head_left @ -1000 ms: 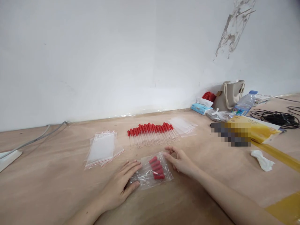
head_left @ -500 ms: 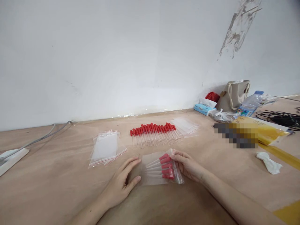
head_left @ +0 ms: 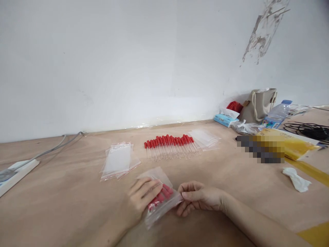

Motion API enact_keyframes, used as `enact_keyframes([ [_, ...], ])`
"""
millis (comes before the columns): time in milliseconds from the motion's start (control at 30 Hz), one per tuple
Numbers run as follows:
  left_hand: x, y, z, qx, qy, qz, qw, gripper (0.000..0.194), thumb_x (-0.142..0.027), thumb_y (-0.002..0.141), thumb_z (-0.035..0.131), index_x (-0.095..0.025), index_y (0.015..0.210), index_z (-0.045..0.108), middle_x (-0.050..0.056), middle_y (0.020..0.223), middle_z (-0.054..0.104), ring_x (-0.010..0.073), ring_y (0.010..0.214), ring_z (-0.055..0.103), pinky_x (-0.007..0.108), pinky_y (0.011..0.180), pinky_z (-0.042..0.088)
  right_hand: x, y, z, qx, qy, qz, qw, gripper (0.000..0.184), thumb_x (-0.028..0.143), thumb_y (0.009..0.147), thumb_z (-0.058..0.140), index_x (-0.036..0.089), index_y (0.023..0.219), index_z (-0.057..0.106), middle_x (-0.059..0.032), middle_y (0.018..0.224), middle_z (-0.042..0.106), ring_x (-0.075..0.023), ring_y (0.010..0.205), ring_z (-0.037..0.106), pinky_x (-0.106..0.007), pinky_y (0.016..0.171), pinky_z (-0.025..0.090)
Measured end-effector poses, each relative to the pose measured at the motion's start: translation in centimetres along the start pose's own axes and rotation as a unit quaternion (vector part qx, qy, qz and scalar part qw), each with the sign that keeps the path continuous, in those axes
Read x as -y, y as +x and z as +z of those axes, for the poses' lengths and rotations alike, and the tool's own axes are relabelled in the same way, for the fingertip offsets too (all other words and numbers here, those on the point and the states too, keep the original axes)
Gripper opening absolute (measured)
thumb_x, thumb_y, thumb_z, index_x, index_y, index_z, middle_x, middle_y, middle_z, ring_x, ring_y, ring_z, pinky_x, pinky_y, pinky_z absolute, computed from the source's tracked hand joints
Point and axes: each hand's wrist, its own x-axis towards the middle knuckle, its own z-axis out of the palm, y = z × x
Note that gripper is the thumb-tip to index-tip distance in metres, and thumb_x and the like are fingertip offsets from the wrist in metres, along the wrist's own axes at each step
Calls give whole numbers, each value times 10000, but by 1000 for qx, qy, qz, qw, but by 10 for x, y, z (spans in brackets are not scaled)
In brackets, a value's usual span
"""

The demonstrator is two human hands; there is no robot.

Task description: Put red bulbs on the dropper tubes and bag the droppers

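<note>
A clear zip-lock bag [head_left: 159, 213] lies tilted between my hands, its zip end toward me. Inside are several droppers with red rubber bulbs [head_left: 162, 196]; their stems are mostly hidden under my fingers. My left hand [head_left: 142, 195] is closed over the bag from the left, fingers across its upper face and thumb out of sight. At the zip end's right corner, my right hand [head_left: 192, 199] pinches the plastic between thumb and forefinger. Beyond the hands lies a row of red-bulbed droppers [head_left: 169, 145] with clear stems.
Flat zip-lock bags [head_left: 118, 159] are stacked left of the row, and more clear bags [head_left: 205, 139] lie to its right. Farther right are a crumpled tissue [head_left: 296, 179], a yellow packet [head_left: 295, 145], a bottle [head_left: 279, 113] and a tote bag [head_left: 259, 106]. A power strip [head_left: 23, 173] sits far left.
The bag of droppers has moved left and toward me and turned, its zip end now facing nearer. My left hand has come onto it; my right hand has shifted to its corner.
</note>
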Motion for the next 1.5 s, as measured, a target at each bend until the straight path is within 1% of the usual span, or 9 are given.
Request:
enact_keyframes([
  [300,131,-34,-62,-31,-15,-224,974,305,-372,753,522,-256,1013,629,62,1054,564,233,959,547,342,826,446,17,-10,-31,-125,-28,-68,989,183,246,732,637,109,833,569,-67,844,617,-127,763,610,-309,761,450],
  [567,187,-93,-78,139,-35,-366,920,433,-392,718,462,-161,1048,622,61,1244,504,258,1154,439,361,975,326,15,-9,-33,-115,-32,-66,991,182,235,738,632,109,854,570,-65,852,614,-130,774,609,-311,767,444],
  [700,179,-81,-85,153,36,-357,921,456,-419,816,331,-153,1062,608,9,1227,520,247,1132,455,369,956,329,16,-9,-34,-117,-35,-62,991,185,243,742,627,108,856,571,-63,848,615,-127,769,608,-308,763,445],
  [933,126,-30,-42,215,49,-214,952,503,-532,762,464,-162,1071,608,103,1183,554,260,1148,449,399,971,326,15,-10,-31,-124,-38,-61,990,188,254,735,635,111,840,572,-56,820,619,-121,754,606,-304,760,443],
  [1067,117,-28,-34,215,-20,-265,940,377,-456,836,375,-249,985,652,23,1132,597,225,1077,521,363,928,385,16,-10,-31,-127,-40,-60,989,192,255,735,635,105,833,568,-54,797,620,-119,745,606,-300,753,445],
  [1167,119,-29,-33,164,-66,-354,918,355,-460,822,402,-261,960,661,-4,1114,606,226,1032,555,334,882,429,16,-10,-31,-126,-40,-58,990,189,252,738,631,103,834,565,-55,803,618,-119,747,607,-299,752,447],
  [1267,119,-24,-35,22,-67,-432,899,388,-457,813,434,-198,1019,636,33,1126,597,224,1065,533,325,895,425,16,-8,-31,-132,-39,-64,988,195,255,729,640,108,831,561,-52,819,615,-122,748,608,-304,749,451],
  [1367,105,-12,-39,-96,-48,-414,904,363,-427,821,448,-196,1043,618,29,1137,594,209,1084,519,323,903,428,14,-6,-31,-157,-48,-87,983,214,263,702,665,114,812,556,-47,820,611,-119,729,606,-297,725,457],
  [1500,52,4,-30,-30,-51,-299,952,279,-363,833,457,-247,1015,635,1,1051,641,193,984,585,326,881,457,12,-3,-29,-230,-87,-141,959,285,312,663,690,134,834,549,-23,771,606,-115,695,599,-300,709,468],
])
